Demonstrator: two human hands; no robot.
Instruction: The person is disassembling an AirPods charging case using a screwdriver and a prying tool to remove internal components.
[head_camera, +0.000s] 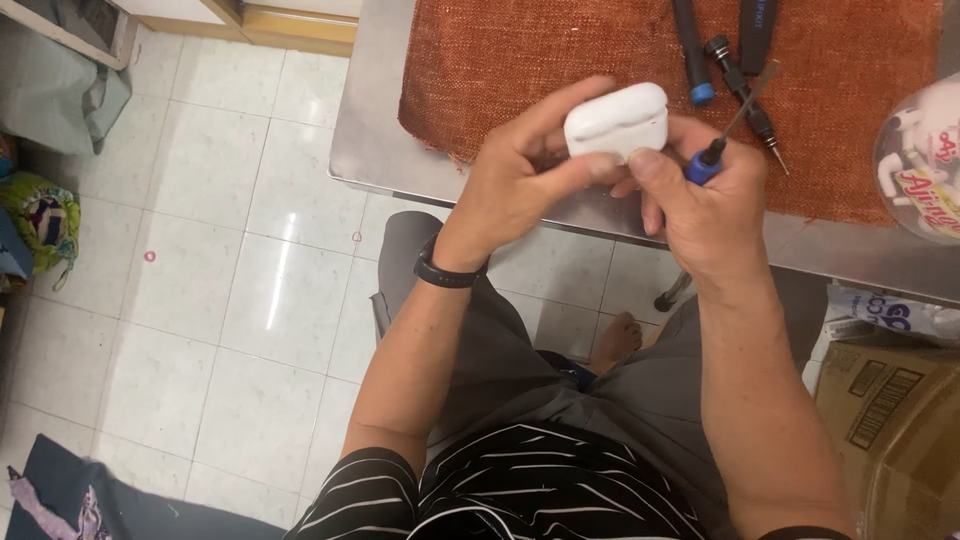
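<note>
My left hand (525, 165) grips a small white rounded earbud case (617, 120), held above the near edge of a metal table (370, 140). Its thumb and fingers wrap the case's left side. My right hand (705, 200) touches the case's right side with the thumb and holds a thin tool with a blue collar and metal blade (735, 125), the blade pointing up and to the right. A black band sits on my left wrist.
An orange woven mat (560, 50) covers the tabletop, with a blue-tipped black tool (692, 50) and a black screwdriver (742, 85) lying on it. A clear round container (920, 160) stands at the right. A cardboard box (895, 420) sits low right, and white tiled floor spreads left.
</note>
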